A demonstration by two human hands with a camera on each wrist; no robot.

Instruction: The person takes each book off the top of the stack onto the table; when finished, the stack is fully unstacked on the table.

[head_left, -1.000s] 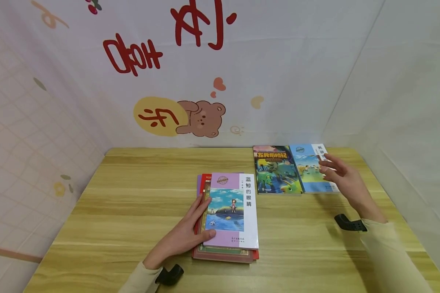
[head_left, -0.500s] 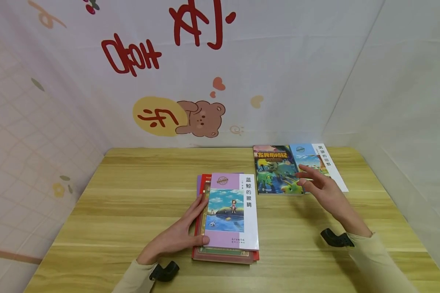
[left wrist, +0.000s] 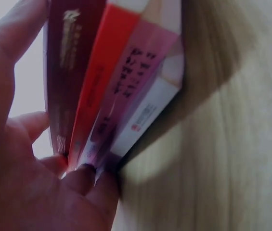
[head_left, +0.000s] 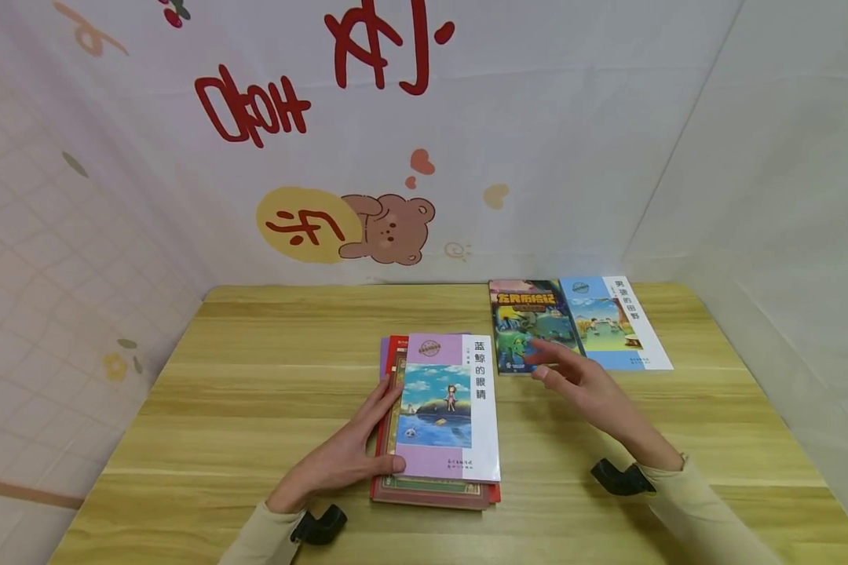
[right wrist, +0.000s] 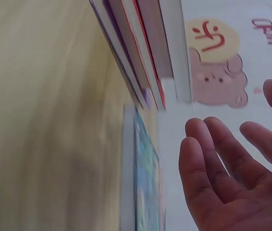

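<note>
Right hand (head_left: 597,399) shifted toward stacked books (head_left: 448,412), fingers (right wrist: 197,171) parted, left fingers (head_left: 372,410) spread along spines (left wrist: 99,70)

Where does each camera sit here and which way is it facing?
Head: on the person's head, facing forward and down at the book stack, dinosaur book, blue book and backdrop; left hand, right hand and sleeves show.
Left wrist: at that wrist, facing the stack's spines close up; part of the left hand shows.
Right wrist: at that wrist, facing low across the table to the stack's side and the backdrop; fingers show.
Shared: the stack is in every view; head and right wrist both catch the backdrop's bear.
</note>
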